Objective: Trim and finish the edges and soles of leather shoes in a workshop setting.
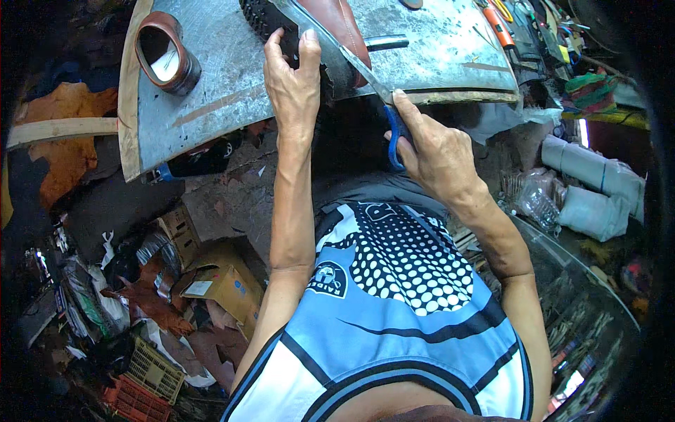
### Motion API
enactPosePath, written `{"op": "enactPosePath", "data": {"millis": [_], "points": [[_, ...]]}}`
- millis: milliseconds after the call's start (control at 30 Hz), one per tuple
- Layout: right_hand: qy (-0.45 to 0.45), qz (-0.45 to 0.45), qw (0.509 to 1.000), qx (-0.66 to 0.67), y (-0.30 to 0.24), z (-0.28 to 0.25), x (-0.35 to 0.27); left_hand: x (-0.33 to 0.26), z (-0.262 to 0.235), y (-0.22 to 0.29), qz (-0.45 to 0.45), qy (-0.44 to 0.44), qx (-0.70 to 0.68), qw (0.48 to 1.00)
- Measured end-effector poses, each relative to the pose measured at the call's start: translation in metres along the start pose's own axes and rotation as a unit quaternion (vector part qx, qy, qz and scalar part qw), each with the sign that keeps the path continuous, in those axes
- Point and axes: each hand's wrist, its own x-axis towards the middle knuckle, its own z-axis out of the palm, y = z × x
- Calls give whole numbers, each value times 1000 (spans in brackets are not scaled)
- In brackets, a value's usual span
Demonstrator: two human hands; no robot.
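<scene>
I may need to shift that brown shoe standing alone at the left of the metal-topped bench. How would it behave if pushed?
The brown leather shoe would probably slide rather than roll, since it sits flat on its sole on the smooth grey metal-topped bench. It looks light and fairly stiff, keeping its open mouth in shape. Near the bench's left edge, a hard push could drop it.

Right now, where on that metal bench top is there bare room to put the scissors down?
The bench top is bare between the brown shoe at the left and the left hand. Another bare patch lies right of the shoe being cut, past the metal rod. The far right corner, with the orange-handled tool, is crowded.
</scene>
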Motion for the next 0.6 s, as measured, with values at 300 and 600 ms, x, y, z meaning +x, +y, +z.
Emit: {"op": "enactPosePath", "data": {"millis": [300, 600], "points": [[25, -8, 1000, 12, 5, 2, -5, 1, -1, -2, 5, 2, 4, 1000], [128, -37, 991, -1, 24, -23, 28, 1, 1, 3, 33, 11, 29, 999]]}}
